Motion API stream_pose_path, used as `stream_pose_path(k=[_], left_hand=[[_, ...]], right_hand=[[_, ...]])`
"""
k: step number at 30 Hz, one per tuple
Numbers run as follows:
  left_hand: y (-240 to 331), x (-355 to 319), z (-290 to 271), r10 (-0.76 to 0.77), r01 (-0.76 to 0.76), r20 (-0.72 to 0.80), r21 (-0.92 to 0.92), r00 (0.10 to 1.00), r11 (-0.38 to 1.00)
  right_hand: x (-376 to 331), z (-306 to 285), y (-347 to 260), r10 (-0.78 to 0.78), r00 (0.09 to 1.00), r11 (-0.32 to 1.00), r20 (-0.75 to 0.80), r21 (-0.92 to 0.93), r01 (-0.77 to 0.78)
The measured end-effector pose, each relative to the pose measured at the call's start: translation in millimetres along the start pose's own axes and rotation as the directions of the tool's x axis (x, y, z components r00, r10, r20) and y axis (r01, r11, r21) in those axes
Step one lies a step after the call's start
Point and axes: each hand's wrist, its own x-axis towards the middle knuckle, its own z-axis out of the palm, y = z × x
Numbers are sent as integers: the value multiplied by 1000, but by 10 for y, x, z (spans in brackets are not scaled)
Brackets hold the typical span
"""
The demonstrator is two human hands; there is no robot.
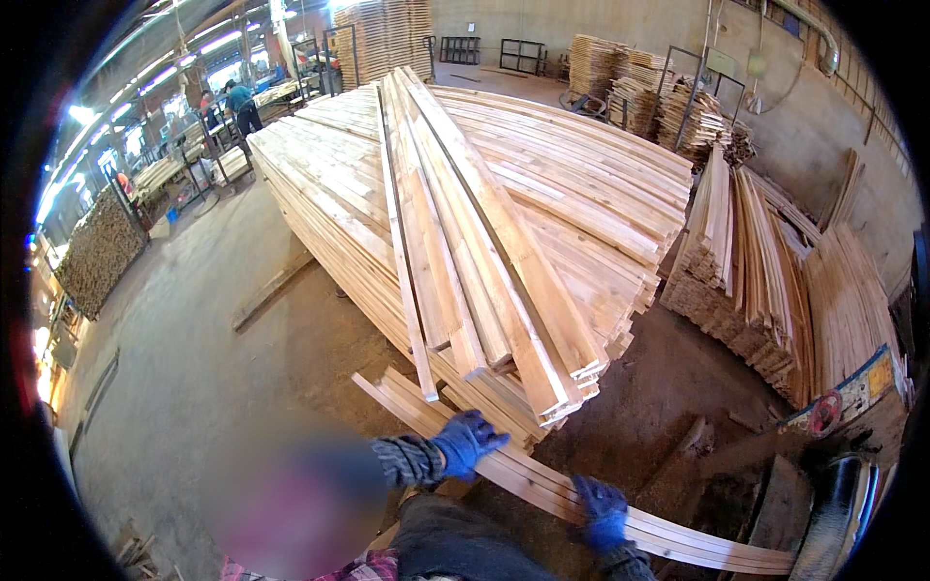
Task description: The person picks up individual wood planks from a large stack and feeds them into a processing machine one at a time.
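Observation:
Several long, thin wooden strips (542, 484) lie side by side as a bundle, slanting from the middle of the view down to the lower right. My left hand (470, 443), in a blue glove, is closed around the bundle toward its far left end. Farther along it, my right hand (603, 511), also gloved in blue, curls its fingers over the strips. Just ahead is a large stack of planks (591, 213). Several loose boards (484, 261) lie fanned lengthwise on top, their near ends jutting over the edge above my hands.
More stacked lumber (746, 261) stands to the right, beside a machine part with a red wheel (824, 414). A timber (274, 293) lies on the floor at left. A person (242, 105) stands far back left. A blurred patch covers the lower left.

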Motion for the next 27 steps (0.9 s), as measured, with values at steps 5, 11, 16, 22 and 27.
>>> stream_pose_path(k=[5,11,16,22,27], left_hand=[[451,84,-258,3,-66,-221,-276,975,959],[-488,-513,92,-646,-240,-80,-957,759,-164],[-1213,-569,-887,-668,-376,208,-691,714,-617],[-1665,-220,-960,-612,-139,159,-901,775,-410],[-2234,-456,-1313,-601,-251,126,-827,789,-503]], right_hand=[[629,286,-522,-101,995,995,-22,-10,101],[655,357,-686,-10,988,1000,-156,-3,10],[809,373,-1253,366,922,771,-124,596,-225],[1765,-44,-2265,413,911,-35,-21,999,40],[2216,-100,-2567,427,889,-429,164,902,39]])
